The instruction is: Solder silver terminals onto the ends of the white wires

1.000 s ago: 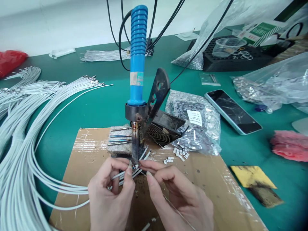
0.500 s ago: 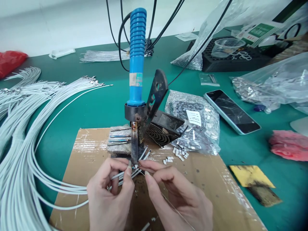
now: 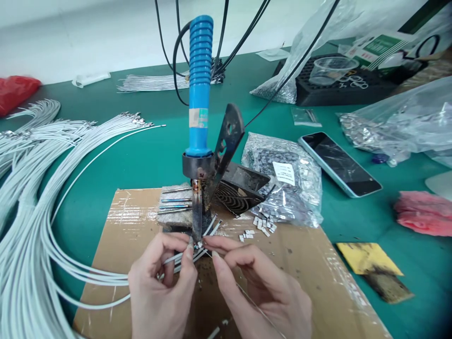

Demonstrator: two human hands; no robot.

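Observation:
A blue-handled soldering iron point(image 3: 198, 103) is clamped upright, its dark tip point(image 3: 197, 226) pointing down between my hands. Just left of the tip, the thumb and forefinger of my left hand point(image 3: 164, 282) are pinched on a white cable point(image 3: 179, 257); its very end is mostly covered by the fingertips. My right hand point(image 3: 261, 287) is closed on a thin strand of solder wire point(image 3: 259, 310), which runs back under the palm towards the lower right. A tiny whitish piece point(image 3: 199, 244) shows right at the tip, between the fingertips; its details are too small to make out.
Long white cables point(image 3: 35, 212) lie bundled at the left. Brown cardboard point(image 3: 116, 226) covers the green table point(image 3: 158, 160). Behind the iron are a small fan point(image 3: 240, 188) and a bag of parts point(image 3: 282, 174); small white pieces point(image 3: 264, 223) lie nearby. A phone point(image 3: 341, 162) rests right.
Both hands hold nearly the same pose at the tip. The view has shifted very slightly; nothing has visibly been taken up or let go.

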